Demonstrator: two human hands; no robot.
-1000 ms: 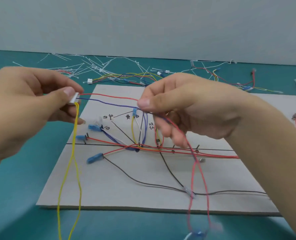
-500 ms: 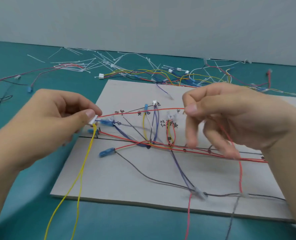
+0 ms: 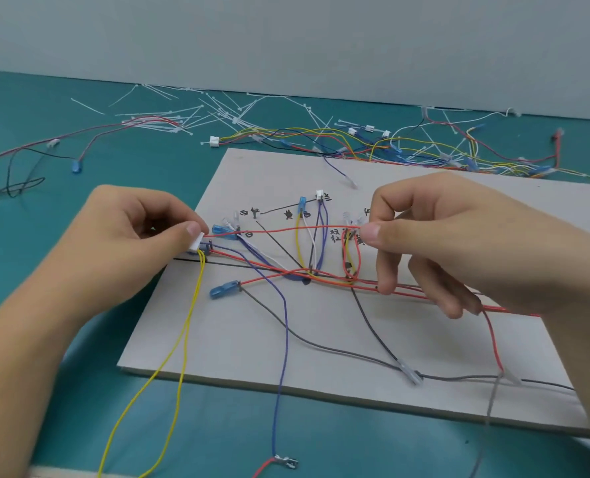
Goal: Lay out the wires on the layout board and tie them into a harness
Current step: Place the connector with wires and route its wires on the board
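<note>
A grey layout board (image 3: pixel 252 343) lies on the teal table, with black guide lines, pegs and several wires routed along it. My left hand (image 3: pixel 128 250) pinches a small white connector (image 3: pixel 197 242) at the board's left edge. From that connector two yellow wires (image 3: pixel 186 326) hang down over the front edge, a purple wire (image 3: pixel 284 326) drops loose to a metal terminal (image 3: pixel 286 462), and a red wire (image 3: pixel 286 230) runs taut to the right. My right hand (image 3: pixel 459 243) pinches this red wire between thumb and forefinger above the board.
Loose white cable ties (image 3: pixel 217 113) lie scattered at the back of the table. A tangle of spare coloured wires (image 3: pixel 407 146) sits behind the board. More red and black wires (image 3: pixel 28 160) lie at the left. Blue terminals (image 3: pixel 223 289) sit on the board.
Both hands have come down closer to the board with the connector. The right hand slid rightward along the red wire, stretching it. The purple wire has dropped out of the right hand and hangs loose.
</note>
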